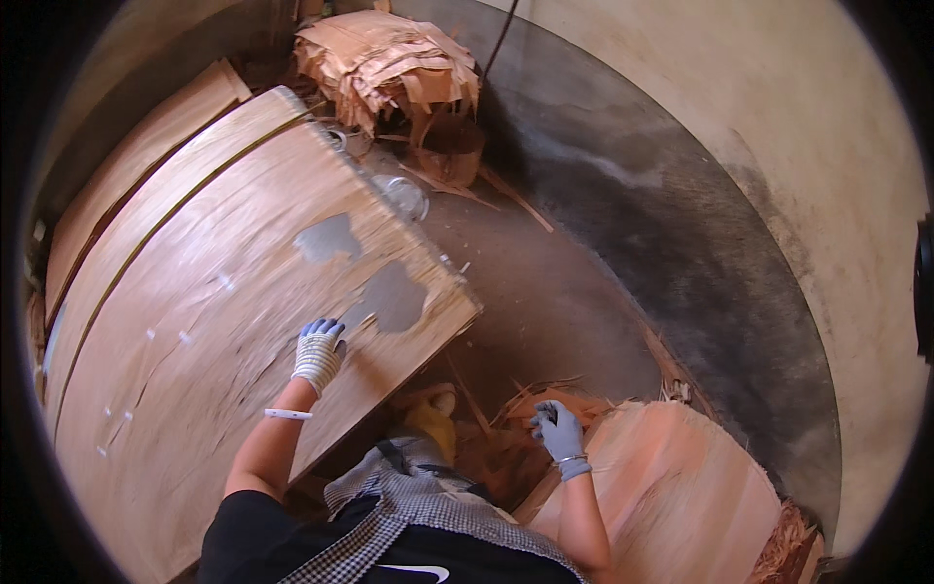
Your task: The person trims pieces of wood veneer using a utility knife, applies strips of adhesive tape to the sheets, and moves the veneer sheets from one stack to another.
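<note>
The big pale-brown thin wood veneer sheet [224,321] fills the left half of view; its long axis runs from lower left up to upper right, and it has two grey holes near its right edge. It lies on a stack of similar sheets w/ edges showing at far side.

Right of this sheet, low down, is a smaller reddish veneer sheet [671,487] w/ frayed edge. Beyond the big sheet's upper end sits a pile of torn brown veneer scraps [389,58]. Between both sheets: dusty brown floor [555,302] w/ loose splinters.

Left hand [318,352], in grey knit glove, lies flat on the big sheet near the holes, fingers spread only little, holding nothing. Right hand [559,433], gloved also, touches the top edge of the reddish sheet, fingers curled; if it pinches something I cannot tell.
</note>
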Demonstrator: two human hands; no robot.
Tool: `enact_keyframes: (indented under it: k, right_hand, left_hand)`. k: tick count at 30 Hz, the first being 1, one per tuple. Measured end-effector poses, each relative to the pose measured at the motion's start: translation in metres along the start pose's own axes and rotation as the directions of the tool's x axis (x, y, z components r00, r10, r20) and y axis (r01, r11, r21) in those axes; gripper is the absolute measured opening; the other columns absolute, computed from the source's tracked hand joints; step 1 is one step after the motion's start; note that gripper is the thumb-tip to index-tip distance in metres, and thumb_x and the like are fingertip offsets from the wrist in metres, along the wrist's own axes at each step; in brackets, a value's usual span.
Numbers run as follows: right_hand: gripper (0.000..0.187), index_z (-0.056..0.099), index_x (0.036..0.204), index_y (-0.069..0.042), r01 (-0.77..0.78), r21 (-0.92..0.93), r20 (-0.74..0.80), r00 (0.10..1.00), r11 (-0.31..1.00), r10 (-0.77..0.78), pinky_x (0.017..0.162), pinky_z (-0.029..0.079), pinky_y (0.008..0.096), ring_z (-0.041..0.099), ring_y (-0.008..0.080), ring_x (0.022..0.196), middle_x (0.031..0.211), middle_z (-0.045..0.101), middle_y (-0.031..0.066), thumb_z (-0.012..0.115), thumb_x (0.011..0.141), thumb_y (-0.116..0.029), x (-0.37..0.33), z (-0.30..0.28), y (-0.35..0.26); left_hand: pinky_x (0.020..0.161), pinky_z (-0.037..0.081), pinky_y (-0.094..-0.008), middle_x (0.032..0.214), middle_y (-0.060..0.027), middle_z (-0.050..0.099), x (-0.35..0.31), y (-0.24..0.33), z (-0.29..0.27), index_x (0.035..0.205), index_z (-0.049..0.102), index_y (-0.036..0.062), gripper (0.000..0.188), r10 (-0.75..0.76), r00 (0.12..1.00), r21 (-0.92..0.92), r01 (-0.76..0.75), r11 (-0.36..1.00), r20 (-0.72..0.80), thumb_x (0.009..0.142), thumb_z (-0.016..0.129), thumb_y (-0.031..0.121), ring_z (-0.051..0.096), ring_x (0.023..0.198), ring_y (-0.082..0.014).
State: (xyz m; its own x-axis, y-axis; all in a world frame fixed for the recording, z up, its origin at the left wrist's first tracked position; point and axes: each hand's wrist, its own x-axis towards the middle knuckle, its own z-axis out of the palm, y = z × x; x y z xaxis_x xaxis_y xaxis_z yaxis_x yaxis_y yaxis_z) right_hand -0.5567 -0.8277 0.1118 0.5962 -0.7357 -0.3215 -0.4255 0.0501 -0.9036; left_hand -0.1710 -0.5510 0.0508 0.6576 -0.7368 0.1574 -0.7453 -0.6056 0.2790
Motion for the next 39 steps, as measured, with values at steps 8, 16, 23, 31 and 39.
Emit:
enact_keyframes:
  k: [8,16,23,31,39]
  right_hand:
    - [0.010,0.060,0.098,-0.003,-0.375,0.054,-0.353,0.860,0.925,0.369,0.042,0.046,0.0264,0.061,0.0146,0.054,0.079,0.066,0.0090,0.056,0.090,-0.008,0.046,-0.163,0.023]
    - [0.020,0.059,0.081,-0.003,-0.647,-0.283,-0.305,0.760,0.708,0.573,0.054,0.049,0.0370,0.062,0.0241,0.060,0.070,0.062,0.0124,0.058,0.087,-0.022,0.146,-0.286,0.153]
    - [0.022,0.063,0.093,0.002,-0.157,-0.780,-0.138,0.987,0.606,0.078,0.069,0.051,0.0442,0.067,0.0362,0.080,0.084,0.067,0.0217,0.059,0.082,-0.016,0.469,-0.362,0.015]
    - [0.020,0.064,0.104,-0.011,0.550,-0.715,0.354,0.817,0.432,-0.455,0.077,0.051,0.0477,0.064,0.0395,0.090,0.097,0.067,0.0193,0.056,0.088,-0.020,0.813,-0.206,-0.261]
    - [0.019,0.064,0.103,-0.012,0.655,-0.558,0.587,0.746,0.510,-0.316,0.077,0.051,0.0459,0.064,0.0376,0.090,0.096,0.067,0.0177,0.058,0.086,-0.017,0.961,-0.055,-0.305]
  left_hand:
    - [0.110,0.027,-0.0522,0.138,-0.0175,0.047,0.240,0.077,0.081,0.124,0.055,0.0099,0.049,-0.018,0.997,0.054,0.022,0.998,-0.078,0.077,0.066,0.022,0.041,0.129,-0.0370]
    - [0.112,0.018,-0.0575,0.128,-0.0152,0.054,0.400,0.025,0.094,0.124,0.053,0.0025,0.051,-0.643,0.738,0.231,0.675,0.701,-0.204,0.081,0.064,0.027,0.046,0.124,-0.0312]
    - [0.109,0.028,-0.0487,0.120,-0.0128,0.061,0.403,0.012,0.116,0.120,0.059,0.0046,0.044,-0.770,0.634,0.200,0.766,0.611,-0.077,0.084,0.060,0.030,0.051,0.118,-0.0285]
    - [0.084,0.045,-0.0473,0.094,-0.0186,0.064,0.410,0.014,0.114,0.100,0.064,0.0069,0.026,-0.796,0.581,0.018,0.810,0.587,-0.170,0.078,0.061,0.019,0.057,0.093,-0.0390]
    - [0.078,0.045,-0.0466,0.091,-0.0185,0.066,0.429,-0.002,0.104,0.095,0.069,0.0083,0.023,-0.930,0.363,0.091,0.929,0.358,-0.053,0.078,0.061,0.021,0.060,0.089,-0.0362]
